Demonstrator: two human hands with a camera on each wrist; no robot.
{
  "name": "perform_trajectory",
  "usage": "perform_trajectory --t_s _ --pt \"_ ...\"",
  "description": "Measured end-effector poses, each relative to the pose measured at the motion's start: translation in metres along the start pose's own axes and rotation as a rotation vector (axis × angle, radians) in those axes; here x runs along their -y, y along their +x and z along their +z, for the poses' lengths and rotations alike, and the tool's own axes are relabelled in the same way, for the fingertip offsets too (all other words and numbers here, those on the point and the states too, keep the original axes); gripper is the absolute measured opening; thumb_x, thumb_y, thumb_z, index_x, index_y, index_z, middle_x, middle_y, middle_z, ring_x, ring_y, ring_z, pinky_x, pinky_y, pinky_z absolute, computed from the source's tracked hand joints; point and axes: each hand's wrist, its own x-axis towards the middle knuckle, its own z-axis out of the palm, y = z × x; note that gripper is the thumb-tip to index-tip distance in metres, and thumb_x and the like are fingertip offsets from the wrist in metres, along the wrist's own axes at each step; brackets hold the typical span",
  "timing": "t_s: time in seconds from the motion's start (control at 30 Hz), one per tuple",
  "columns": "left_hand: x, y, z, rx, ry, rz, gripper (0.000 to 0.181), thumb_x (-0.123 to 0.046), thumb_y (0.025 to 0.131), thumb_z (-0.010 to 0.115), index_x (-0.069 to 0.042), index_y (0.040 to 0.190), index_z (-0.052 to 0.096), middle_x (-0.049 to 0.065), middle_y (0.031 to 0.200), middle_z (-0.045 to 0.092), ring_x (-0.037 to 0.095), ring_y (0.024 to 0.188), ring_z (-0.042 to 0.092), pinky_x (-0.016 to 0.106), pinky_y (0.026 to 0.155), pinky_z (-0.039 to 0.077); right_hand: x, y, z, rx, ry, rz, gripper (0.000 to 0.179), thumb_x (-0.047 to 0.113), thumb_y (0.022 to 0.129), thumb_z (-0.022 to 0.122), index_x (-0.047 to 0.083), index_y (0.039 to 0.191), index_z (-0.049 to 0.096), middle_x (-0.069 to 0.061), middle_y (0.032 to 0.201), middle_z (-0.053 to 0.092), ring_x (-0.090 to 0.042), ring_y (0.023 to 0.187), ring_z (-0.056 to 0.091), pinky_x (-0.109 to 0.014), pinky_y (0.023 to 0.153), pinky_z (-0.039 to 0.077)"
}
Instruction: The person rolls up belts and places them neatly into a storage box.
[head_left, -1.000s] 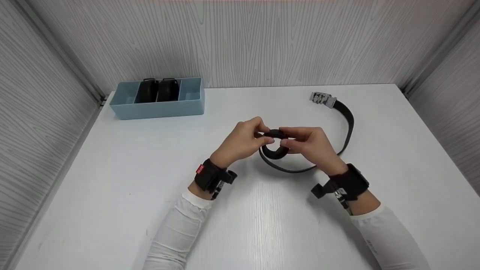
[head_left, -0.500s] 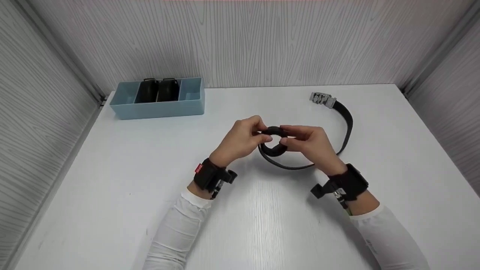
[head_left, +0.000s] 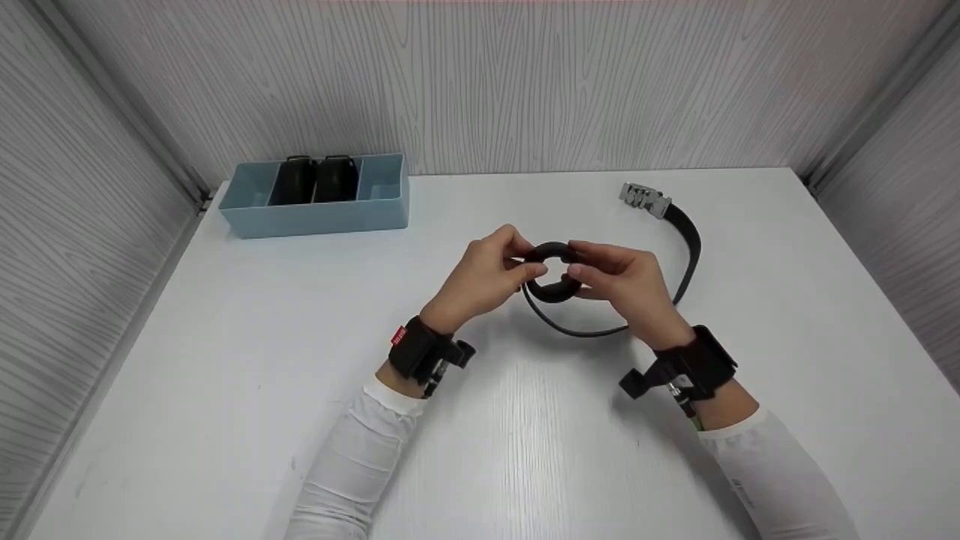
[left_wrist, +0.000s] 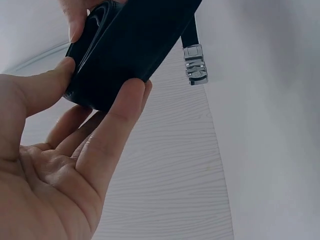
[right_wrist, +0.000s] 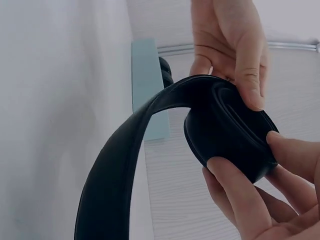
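A black belt (head_left: 691, 247) is partly rolled into a ring-shaped coil, held up off the table between both hands. My left hand (head_left: 484, 274) pinches the coil's left side between thumb and fingers. On the coil's right side, my right hand (head_left: 630, 281) grips with thumb and fingertips. The loose strap (right_wrist: 112, 175) leaves the coil, curves below and behind the right hand, and runs to a silver buckle (head_left: 645, 199) lying at the back right. In the left wrist view the coil (left_wrist: 117, 55) shows its layered edge and the buckle hangs beyond it.
A light blue divided box (head_left: 322, 220) stands at the back left of the white table (head_left: 225, 360). Two black rolled belts (head_left: 315, 181) sit in its middle compartments. Grey wood-grain panels (head_left: 480, 82) enclose the back and sides.
Both hands have risen slightly with the coil, which now faces the head camera as a rounder ring. The loose strap has drawn in a little, and the buckle has barely moved.
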Motion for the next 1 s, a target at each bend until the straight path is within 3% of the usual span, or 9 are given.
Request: perform_trajectory --t_s 0.23,0.4,0.47,0.6,0.73,1.0 --pt "-0.0007 -0.001 -0.0018 0.001 0.03 0.042 0.015 -0.014 0.098 0.075 -0.004 0.103 0.066 0.008 0.093 0.075 0.013 0.075 0.06 0.026 0.068 0.046 0.0001 0.0009 -0.0019 0.047 -0.033 0.012 0.043 0.007 0.095 0.078 0.001 0.136 0.067 -0.016 0.126 0.072 -0.023 0.101 0.075 -0.04 0.087 0.061" --pt "-0.0018 -0.0009 -0.0009 0.04 0.114 0.066 0.015 -0.016 0.097 0.077 -0.005 0.103 0.068 0.003 0.094 0.072 0.011 0.077 0.056 0.026 0.066 0.041 0.0009 -0.0001 -0.0031 0.104 -0.146 0.013 0.042 0.012 0.095 0.079 0.004 0.134 0.069 -0.015 0.129 0.071 -0.02 0.1 0.075 -0.036 0.084 0.062" --pt "-0.0016 -0.0003 -0.0001 0.043 0.119 0.057 0.016 -0.016 0.097 0.077 -0.005 0.104 0.068 0.004 0.099 0.073 0.01 0.081 0.061 0.025 0.068 0.043 0.0016 -0.0003 -0.0027 0.106 -0.155 0.012 0.041 0.012 0.095 0.078 0.003 0.134 0.069 -0.015 0.129 0.071 -0.02 0.101 0.075 -0.036 0.083 0.062" --pt "-0.002 0.0003 0.0013 0.018 0.074 0.028 0.019 -0.019 0.099 0.075 -0.005 0.108 0.064 0.006 0.111 0.074 0.012 0.1 0.071 0.029 0.081 0.052 0.0019 0.0002 -0.0016 0.057 -0.099 0.007 0.042 0.01 0.095 0.077 0.001 0.136 0.067 -0.015 0.127 0.072 -0.02 0.1 0.075 -0.036 0.084 0.061" --pt "-0.0025 0.0011 0.002 -0.022 0.043 0.022 0.022 -0.02 0.1 0.073 -0.005 0.11 0.061 0.007 0.116 0.073 0.016 0.111 0.072 0.033 0.092 0.055 0.0014 0.0008 -0.0011 -0.009 -0.003 0.001 0.043 0.007 0.097 0.075 -0.001 0.138 0.065 -0.015 0.123 0.073 -0.022 0.1 0.075 -0.039 0.085 0.061" --pt "-0.0045 0.0002 0.0008 -0.041 0.049 0.064 0.016 -0.015 0.099 0.073 -0.003 0.103 0.063 0.006 0.101 0.077 0.009 0.09 0.07 0.026 0.074 0.046 0.0017 0.002 -0.0023 0.021 0.032 -0.009 0.045 0.007 0.096 0.076 -0.004 0.138 0.063 -0.017 0.124 0.072 -0.025 0.103 0.074 -0.042 0.088 0.06"
